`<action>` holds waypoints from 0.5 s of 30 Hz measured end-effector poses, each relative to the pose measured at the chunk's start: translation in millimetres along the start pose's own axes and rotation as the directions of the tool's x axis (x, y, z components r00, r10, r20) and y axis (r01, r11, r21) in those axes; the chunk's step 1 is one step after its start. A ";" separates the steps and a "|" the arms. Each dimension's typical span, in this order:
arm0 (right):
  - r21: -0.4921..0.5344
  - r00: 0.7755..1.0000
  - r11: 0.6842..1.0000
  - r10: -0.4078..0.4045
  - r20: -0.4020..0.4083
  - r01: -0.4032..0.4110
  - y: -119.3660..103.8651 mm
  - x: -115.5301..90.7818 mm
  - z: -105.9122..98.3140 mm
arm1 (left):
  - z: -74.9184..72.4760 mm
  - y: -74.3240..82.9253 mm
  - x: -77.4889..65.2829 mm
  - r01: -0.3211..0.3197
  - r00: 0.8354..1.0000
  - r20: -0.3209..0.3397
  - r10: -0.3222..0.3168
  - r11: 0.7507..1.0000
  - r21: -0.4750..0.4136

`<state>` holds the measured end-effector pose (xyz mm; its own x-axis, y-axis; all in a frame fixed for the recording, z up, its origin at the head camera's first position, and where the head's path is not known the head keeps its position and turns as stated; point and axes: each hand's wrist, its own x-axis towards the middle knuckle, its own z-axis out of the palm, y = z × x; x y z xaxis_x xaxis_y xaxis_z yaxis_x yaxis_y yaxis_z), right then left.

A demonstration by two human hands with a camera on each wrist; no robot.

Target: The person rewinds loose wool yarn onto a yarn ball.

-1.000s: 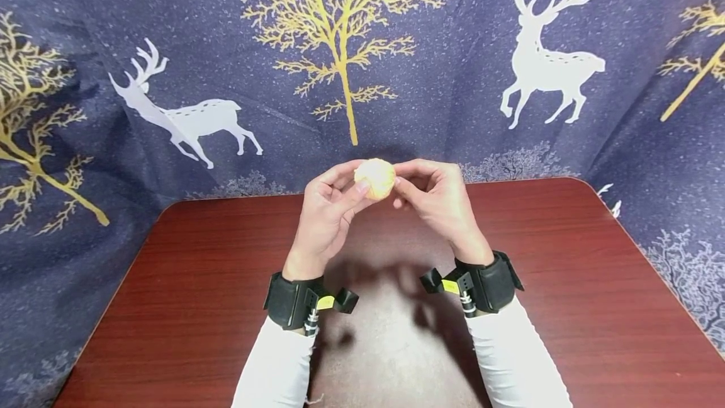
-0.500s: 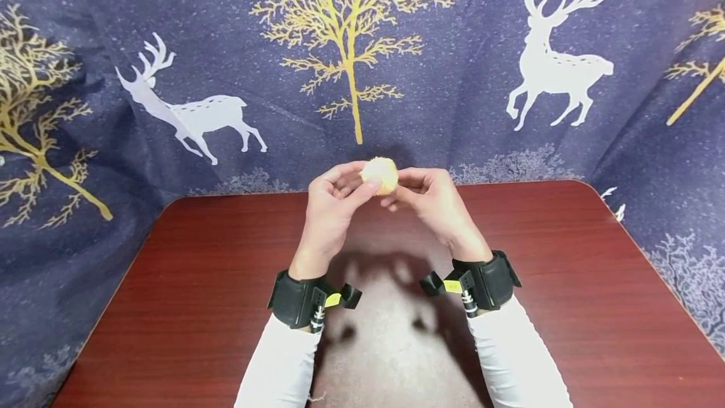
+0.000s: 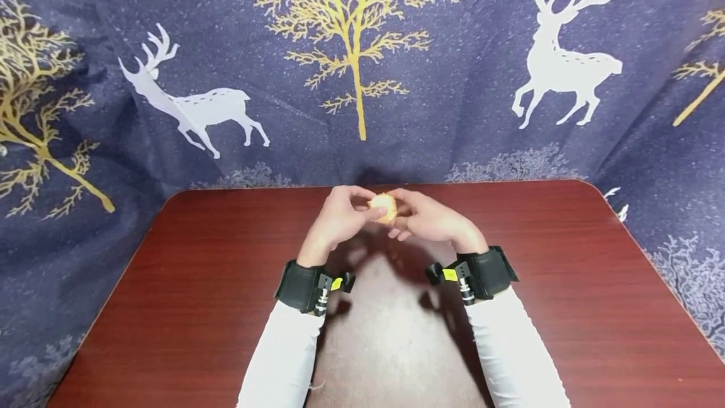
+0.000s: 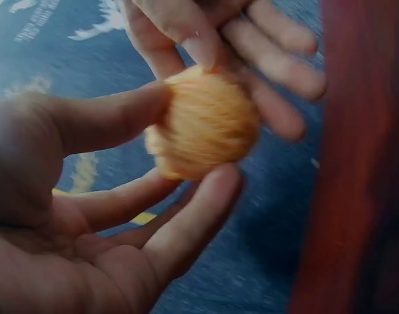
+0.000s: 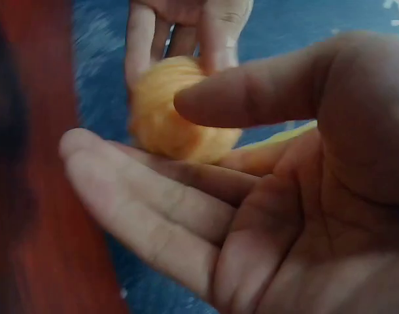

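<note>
A small orange-yellow ball of yarn (image 3: 383, 204) is held between both hands over the far part of the table. My left hand (image 3: 342, 218) pinches it from the left, thumb on the near side. In the left wrist view, wound strands show on the ball of yarn (image 4: 212, 127), gripped between thumb and fingertips. From the right, my right hand (image 3: 433, 216) holds it too. The right wrist view has the right thumb pressing on the ball of yarn (image 5: 163, 118), with fingers beneath it. Motion blurs the ball in both wrist views.
The reddish-brown wooden table (image 3: 187, 282) spreads under both arms. Behind its far edge hangs a dark blue cloth (image 3: 306, 17) printed with trees and deer. A short thread (image 3: 317, 386) lies near the left sleeve. Black camera bands wrap both wrists.
Both hands have come down and nearer with the ball of yarn, from near the cloth to over the table's far edge area. Both hands still hold the ball.
</note>
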<state>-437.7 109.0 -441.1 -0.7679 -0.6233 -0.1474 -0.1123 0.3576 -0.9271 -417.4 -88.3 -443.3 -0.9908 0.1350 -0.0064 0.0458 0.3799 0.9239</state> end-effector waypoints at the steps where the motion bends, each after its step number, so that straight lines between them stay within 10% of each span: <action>1: -0.058 0.999 0.998 0.032 0.016 -0.031 3.9 1.5 1.0 | 2.2 -5.8 2.9 0.026 0.999 0.020 -0.027 0.999 0.046; 9: -0.487 0.993 0.868 0.121 0.014 -0.099 23.6 12.5 11.3 | 22.0 -39.6 18.4 0.117 0.985 0.098 -0.145 0.963 0.244; 15: -0.574 0.993 0.819 -0.063 -0.099 -0.005 52.1 24.2 21.7 | 28.6 -61.7 22.7 -0.011 0.995 0.095 -0.019 0.952 0.307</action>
<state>-448.4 97.5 -500.5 -0.8179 -0.5729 -0.0536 -0.4499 0.6948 -0.5611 -439.1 -82.5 -511.4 -0.9750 0.2138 -0.0605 0.0933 0.6410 0.7618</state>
